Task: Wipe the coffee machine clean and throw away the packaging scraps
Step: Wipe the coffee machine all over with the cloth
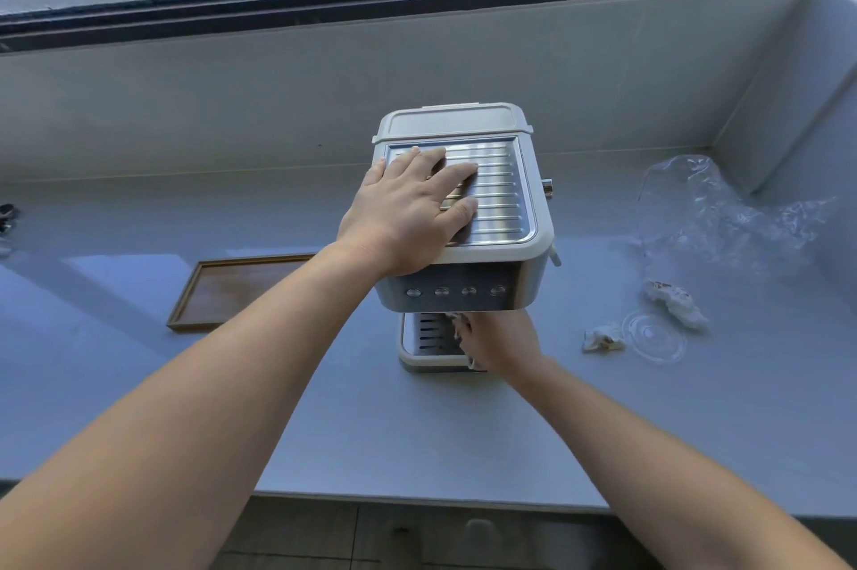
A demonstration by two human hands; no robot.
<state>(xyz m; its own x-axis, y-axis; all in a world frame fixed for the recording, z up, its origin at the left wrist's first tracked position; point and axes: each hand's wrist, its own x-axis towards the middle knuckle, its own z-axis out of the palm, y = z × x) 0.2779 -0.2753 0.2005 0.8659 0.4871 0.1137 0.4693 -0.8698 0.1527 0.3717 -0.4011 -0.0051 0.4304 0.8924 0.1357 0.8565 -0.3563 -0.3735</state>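
Rectangular brown wooden tray lies leftmost on the pale grey counter. At centre, the left hand, fingers straight, presses flat on the ribbed steel top of the white-and-silver coffee machine; below, the right hand grips a crumpled white wipe at the slotted drip tray. Stained paper scraps and clear plastic wrap lie rightward.

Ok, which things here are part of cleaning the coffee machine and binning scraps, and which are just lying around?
For the job: coffee machine, left hand pressing its top, right hand gripping crumpled wipe, clear plastic wrap, two paper scraps, clear plastic disc.
Lying about: wooden tray, dark object far left.
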